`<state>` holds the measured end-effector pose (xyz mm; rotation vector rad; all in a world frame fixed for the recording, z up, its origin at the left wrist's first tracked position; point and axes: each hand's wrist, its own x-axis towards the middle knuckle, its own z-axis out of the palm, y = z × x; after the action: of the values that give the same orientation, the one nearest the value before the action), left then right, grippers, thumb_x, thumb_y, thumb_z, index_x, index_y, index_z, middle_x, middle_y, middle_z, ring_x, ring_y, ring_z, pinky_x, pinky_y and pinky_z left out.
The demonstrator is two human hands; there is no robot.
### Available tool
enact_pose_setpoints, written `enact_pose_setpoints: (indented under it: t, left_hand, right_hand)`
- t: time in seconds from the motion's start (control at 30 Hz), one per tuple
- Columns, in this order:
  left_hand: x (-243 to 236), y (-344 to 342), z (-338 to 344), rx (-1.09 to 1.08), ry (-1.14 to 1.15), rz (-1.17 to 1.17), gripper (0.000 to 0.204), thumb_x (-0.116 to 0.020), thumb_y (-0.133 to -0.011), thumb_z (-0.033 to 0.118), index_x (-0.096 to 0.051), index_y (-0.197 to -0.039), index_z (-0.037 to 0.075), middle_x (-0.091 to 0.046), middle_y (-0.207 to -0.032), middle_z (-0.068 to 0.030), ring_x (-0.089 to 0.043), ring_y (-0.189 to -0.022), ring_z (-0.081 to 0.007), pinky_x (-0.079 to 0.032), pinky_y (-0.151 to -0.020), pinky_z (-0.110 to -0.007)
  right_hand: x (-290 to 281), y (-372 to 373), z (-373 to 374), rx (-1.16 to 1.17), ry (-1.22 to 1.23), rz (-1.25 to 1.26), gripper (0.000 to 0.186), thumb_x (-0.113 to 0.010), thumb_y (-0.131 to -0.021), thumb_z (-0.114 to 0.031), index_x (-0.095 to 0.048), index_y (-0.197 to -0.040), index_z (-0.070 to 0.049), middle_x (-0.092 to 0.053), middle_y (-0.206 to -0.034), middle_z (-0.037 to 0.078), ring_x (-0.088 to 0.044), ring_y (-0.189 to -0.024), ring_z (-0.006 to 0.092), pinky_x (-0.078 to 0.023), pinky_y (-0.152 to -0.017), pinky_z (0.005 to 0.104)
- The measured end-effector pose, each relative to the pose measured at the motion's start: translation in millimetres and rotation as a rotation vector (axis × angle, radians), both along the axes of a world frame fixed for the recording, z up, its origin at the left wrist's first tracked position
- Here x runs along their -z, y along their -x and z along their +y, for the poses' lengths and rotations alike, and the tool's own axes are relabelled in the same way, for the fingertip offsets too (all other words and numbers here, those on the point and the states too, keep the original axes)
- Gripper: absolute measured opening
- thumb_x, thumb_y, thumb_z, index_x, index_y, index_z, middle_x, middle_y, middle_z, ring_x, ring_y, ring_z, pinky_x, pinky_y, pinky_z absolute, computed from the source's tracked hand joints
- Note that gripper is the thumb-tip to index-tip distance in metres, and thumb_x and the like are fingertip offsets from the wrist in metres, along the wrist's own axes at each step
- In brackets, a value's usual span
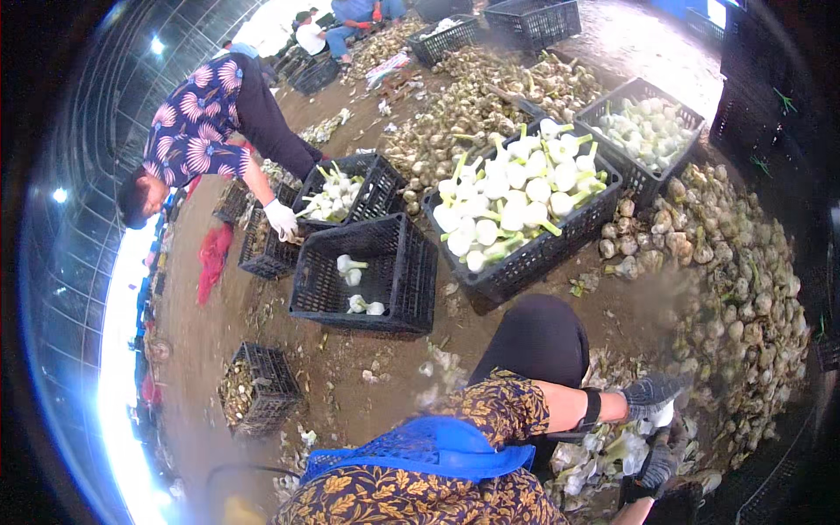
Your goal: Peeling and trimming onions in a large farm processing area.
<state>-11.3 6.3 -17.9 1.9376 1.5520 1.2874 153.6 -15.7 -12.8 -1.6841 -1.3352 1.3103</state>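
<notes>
My left hand (649,394), in a grey glove with a dark band on the wrist, is closed on a white garlic bulb (661,414) at the lower right. Just below it my right hand (658,461), also gloved, is closed near the same bulb; what its fingers grip is partly hidden. Loose pale peelings (612,451) lie beneath and around my hands. A heap of unpeeled, brownish garlic (735,324) spreads to their right. My dark-clad knee (534,341) is bent just above my left forearm.
Black crates hold trimmed white garlic (516,192), a few bulbs (350,271), and brownish material (241,394). Another full crate (646,131) stands behind. A co-worker (197,131) bends at left, white-gloved hand (280,219) at a crate. More people (341,35) and garlic heaps (455,114) are farther back.
</notes>
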Motion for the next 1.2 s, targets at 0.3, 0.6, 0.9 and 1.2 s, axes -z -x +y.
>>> enact_pose_setpoints:
  t: [0.3, 0.6, 0.9, 1.2]
  left_hand:
    - [23.9, -18.4, 5.5, 0.003, 0.7, -0.967, 0.054, -0.033, -0.086, 0.051, -0.06, -0.083, 0.004, -0.059, -0.064, -0.01, -0.06, -0.058, -0.0185, -0.047, -0.055, -0.032]
    - [56.3, -5.1, -9.0, 0.211, 0.619, -0.57, 0.029, -0.051, -0.083, 0.023, -0.051, -0.108, 0.007, -0.055, -0.098, -0.0095, -0.05, -0.087, -0.0196, -0.042, -0.073, -0.034]
    - [-31.9, 5.4, 4.2, -0.016, 0.98, -1.215, 0.037, -0.038, -0.089, 0.036, -0.055, -0.1, 0.006, -0.061, -0.077, -0.0082, -0.059, -0.067, -0.0157, -0.048, -0.062, -0.027]
    - [-29.3, 8.0, -6.8, 0.129, 0.538, -0.448, 0.029, -0.043, -0.088, 0.028, -0.054, -0.098, 0.003, -0.058, -0.086, -0.0053, -0.054, -0.078, -0.0141, -0.045, -0.068, -0.028]
  right_hand:
    - [-6.4, 0.5, -2.9, 0.426, 0.137, 0.605, 0.026, -0.053, -0.083, -0.009, -0.049, -0.108, -0.005, -0.057, -0.095, 0.01, -0.056, -0.073, 0.0188, -0.047, -0.061, 0.0292]
    - [-56.6, -3.0, -16.4, -0.418, 0.028, -0.174, 0.03, -0.054, -0.077, -0.012, -0.051, -0.106, -0.004, -0.056, -0.103, 0.011, -0.053, -0.091, 0.0241, -0.043, -0.082, 0.0327]
    - [-55.7, 26.5, -26.0, 0.186, 0.536, 0.979, 0.042, -0.058, -0.08, -0.032, -0.045, -0.11, -0.005, -0.057, -0.08, 0.008, -0.058, -0.061, 0.0177, -0.05, -0.057, 0.0313]
    - [-55.8, 35.0, -18.0, 0.204, 0.319, 0.67, 0.025, -0.058, -0.081, -0.015, -0.045, -0.098, -0.002, -0.057, -0.073, 0.008, -0.058, -0.058, 0.0169, -0.05, -0.052, 0.0295]
